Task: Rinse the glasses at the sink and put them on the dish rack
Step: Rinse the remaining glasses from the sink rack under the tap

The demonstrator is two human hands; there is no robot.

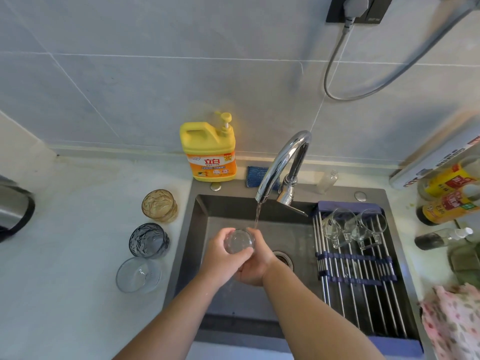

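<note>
Over the dark sink (pixel 193 229) I hold a clear glass (pixel 239 240) upright in both hands. My left hand (pixel 222 258) wraps its left side and my right hand (pixel 255 266) cups it from below and the right. Water runs from the chrome faucet (pixel 281 165) onto the glass's far rim. On the counter left of the sink stand an amber glass (pixel 159 205), a dark blue glass (pixel 149 240) and a clear glass (pixel 138 274). Two clear handled mugs (pixel 354 227) lie upside down on the roll-up dish rack (pixel 358 276) over the sink's right side.
A yellow detergent bottle (pixel 211 152) and a blue sponge (pixel 255 176) sit behind the sink. Sauce bottles (pixel 449 201) crowd the right counter, with a floral cloth (pixel 454 320) at the front right. A kettle (pixel 13 209) stands at the far left.
</note>
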